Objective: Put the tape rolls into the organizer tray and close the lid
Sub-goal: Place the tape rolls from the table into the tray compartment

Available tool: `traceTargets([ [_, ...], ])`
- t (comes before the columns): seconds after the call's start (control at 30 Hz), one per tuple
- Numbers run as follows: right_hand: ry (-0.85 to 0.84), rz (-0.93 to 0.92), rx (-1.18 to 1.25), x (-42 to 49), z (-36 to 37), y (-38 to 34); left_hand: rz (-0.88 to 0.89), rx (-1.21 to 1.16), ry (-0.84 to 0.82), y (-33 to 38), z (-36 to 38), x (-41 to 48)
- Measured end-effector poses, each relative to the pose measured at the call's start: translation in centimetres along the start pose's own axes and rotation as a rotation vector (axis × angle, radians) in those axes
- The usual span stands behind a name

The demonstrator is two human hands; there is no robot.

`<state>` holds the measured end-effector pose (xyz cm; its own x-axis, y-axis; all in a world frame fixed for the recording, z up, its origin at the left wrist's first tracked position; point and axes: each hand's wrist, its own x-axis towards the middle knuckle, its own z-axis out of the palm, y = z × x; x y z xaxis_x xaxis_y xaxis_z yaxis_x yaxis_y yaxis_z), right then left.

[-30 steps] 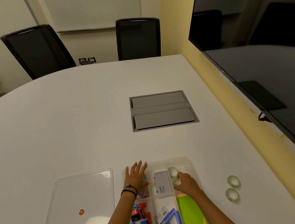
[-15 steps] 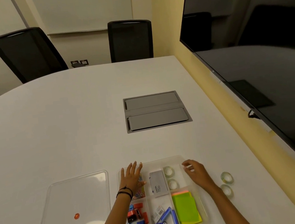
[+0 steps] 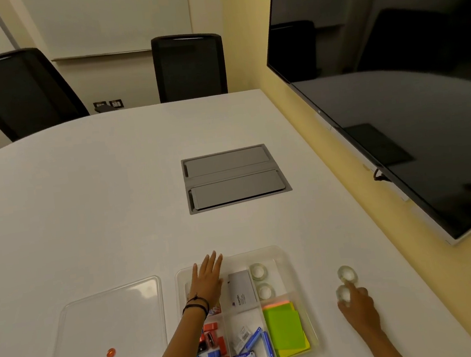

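Note:
The clear organizer tray (image 3: 282,253) lies open at the table's near edge. Two clear tape rolls (image 3: 258,271) (image 3: 264,291) rest in its far right compartment. Two more rolls sit on the table to the tray's right: a far roll (image 3: 347,274) and a near roll (image 3: 343,294). My right hand (image 3: 359,306) is at the near roll, fingertips touching it, one finger reaching toward the far roll. My left hand (image 3: 207,278) lies flat, fingers spread, on the tray's far left corner. The clear lid (image 3: 109,316) with an orange knob lies left of the tray.
The tray also holds a grey box (image 3: 242,292), green sticky notes (image 3: 285,329), red and black clips (image 3: 211,354) and staple boxes. A grey cable hatch (image 3: 234,178) is set in the table's middle. A large dark screen (image 3: 394,87) hangs close on the right wall. Two black chairs stand beyond the table.
My right hand left the tray's tape compartment and moved right onto the two rolls on the table. The left hand stayed on the tray. The view shifted slightly.

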<state>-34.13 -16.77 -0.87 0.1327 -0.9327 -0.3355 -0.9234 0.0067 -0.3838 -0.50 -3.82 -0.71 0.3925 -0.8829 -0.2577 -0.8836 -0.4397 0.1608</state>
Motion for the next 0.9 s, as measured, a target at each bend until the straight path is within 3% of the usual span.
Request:
traceTargets([
  [0.5, -0.001, -0.174, -0.104, 0.7, 2.2, -1.3, 0.068, 0.062, -0.047, -1.1, 0.8, 0.4],
  [0.73, -0.030, -0.105, 0.337, 2.6, 1.1, -6.3, 0.075, 0.067, -0.049, -1.0, 0.8, 0.4],
  [0.9, -0.047, -0.249, 0.475, 3.3, 0.3, -11.0, 0.069, 0.086, -0.049, -0.7, 0.8, 0.5],
])
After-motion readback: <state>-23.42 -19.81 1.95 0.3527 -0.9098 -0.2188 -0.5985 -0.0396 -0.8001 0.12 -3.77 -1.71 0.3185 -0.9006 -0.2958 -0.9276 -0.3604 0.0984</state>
